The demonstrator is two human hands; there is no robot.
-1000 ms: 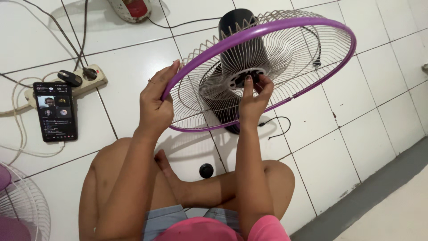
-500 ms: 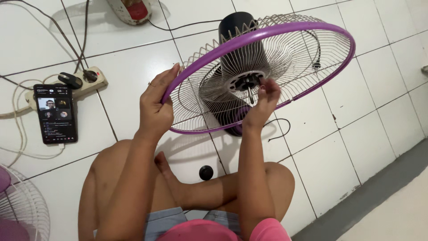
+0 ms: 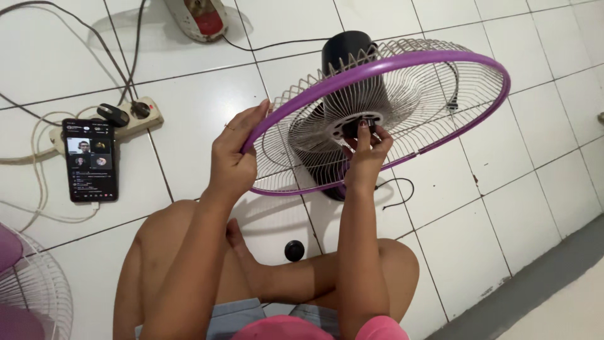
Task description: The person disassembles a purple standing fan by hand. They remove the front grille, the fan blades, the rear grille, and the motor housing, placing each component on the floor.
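The left hand (image 3: 231, 165) grips the purple rim of a wire fan guard (image 3: 402, 107); the right hand (image 3: 366, 154) pinches its black hub. A phone (image 3: 90, 160) lies on the tiled floor (image 3: 207, 107) beside a power strip (image 3: 129, 116).

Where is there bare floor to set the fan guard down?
Bare white tiles lie right of the person's knee, below the purple-rimmed guard, bordered by the grey strip. The left is crowded: phone, power strip, cables and a second guard. A black knob sits between the legs.
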